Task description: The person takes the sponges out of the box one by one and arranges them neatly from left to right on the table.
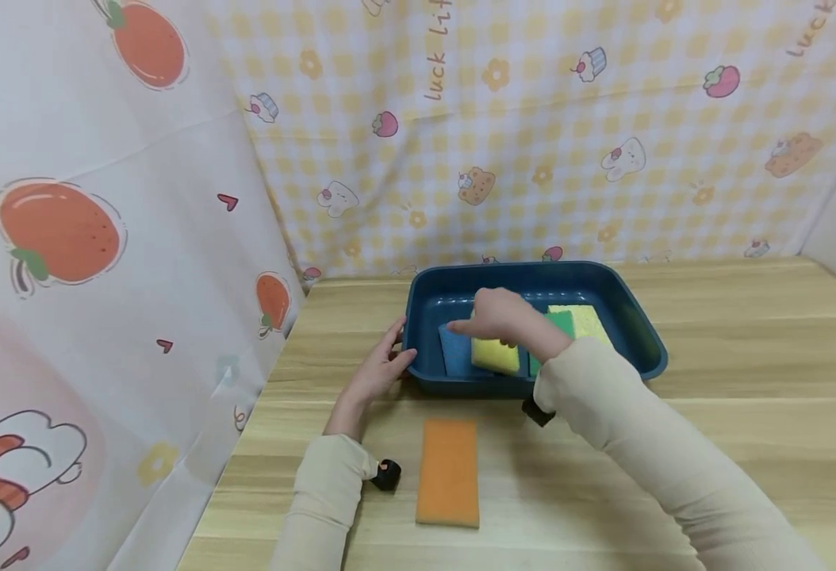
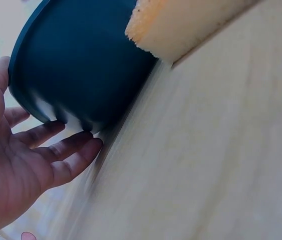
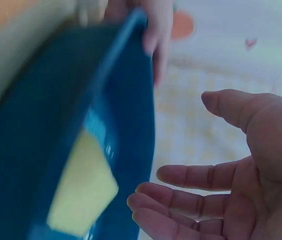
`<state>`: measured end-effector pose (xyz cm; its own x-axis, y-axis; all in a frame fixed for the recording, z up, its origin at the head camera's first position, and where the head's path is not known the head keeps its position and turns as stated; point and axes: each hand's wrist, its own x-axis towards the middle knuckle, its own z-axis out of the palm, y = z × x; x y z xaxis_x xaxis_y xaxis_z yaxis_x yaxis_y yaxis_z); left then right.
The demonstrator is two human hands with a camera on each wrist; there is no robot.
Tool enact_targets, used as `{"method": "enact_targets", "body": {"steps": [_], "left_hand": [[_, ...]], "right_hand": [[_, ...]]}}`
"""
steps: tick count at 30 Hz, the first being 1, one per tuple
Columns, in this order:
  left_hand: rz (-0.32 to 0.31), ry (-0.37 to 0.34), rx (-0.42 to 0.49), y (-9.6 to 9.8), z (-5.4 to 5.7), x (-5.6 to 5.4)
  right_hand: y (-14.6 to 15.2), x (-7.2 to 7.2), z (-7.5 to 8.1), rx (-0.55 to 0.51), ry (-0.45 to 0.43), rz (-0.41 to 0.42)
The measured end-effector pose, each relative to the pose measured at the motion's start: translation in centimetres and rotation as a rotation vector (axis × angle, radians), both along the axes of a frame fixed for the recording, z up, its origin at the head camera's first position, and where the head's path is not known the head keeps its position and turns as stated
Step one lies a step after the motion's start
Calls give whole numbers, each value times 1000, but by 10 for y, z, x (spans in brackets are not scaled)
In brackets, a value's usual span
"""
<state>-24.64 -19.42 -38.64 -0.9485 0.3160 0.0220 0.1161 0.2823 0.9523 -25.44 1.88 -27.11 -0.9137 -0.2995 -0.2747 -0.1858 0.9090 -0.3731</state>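
Note:
My left hand (image 1: 382,371) touches the outside of the left end of a dark blue tray (image 1: 418,277), its fingers spread against the wall. In the left wrist view its fingertips meet the tray's outer side. Over the tray, my right hand (image 1: 496,315) hovers with extended fingers and holds nothing; the right wrist view shows its palm bare. Beneath that hand, a yellow sponge (image 1: 495,358) lies partly hidden beside a blue sponge (image 1: 454,353). A green sponge (image 1: 562,321) and a pale yellow sponge (image 1: 588,323) lie further right in the tray, partly behind my right arm.
An orange sponge (image 1: 449,474) lies flat on the wooden table (image 1: 753,357) in front of the tray, between my forearms. Behind the table hangs a checked yellow cloth (image 1: 532,151), and a white printed cloth (image 1: 197,333) hangs along the left side.

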Motion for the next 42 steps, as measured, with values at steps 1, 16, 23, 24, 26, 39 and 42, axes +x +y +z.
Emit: {"method": "enact_targets", "body": {"steps": [1, 16, 23, 24, 26, 39, 42], "left_hand": [[0, 4, 1, 0, 0, 0], [24, 15, -12, 1, -3, 0], [18, 26, -34, 1, -2, 1], [20, 26, -35, 1, -2, 1], [16, 33, -35, 1, -1, 2], [7, 12, -39, 0, -3, 1], [-14, 26, -40, 2, 10, 8]], "right_hand": [[3, -6, 0, -6, -12, -25], [23, -61, -14, -179, -136, -250], [23, -74, -26, -102, -125, -197], [23, -74, -27, -99, -130, -193], [22, -75, -29, -89, -138, -176], [22, -81, -40, -47, -222, -166], [21, -82, -41, -94, -246, -187]]}}
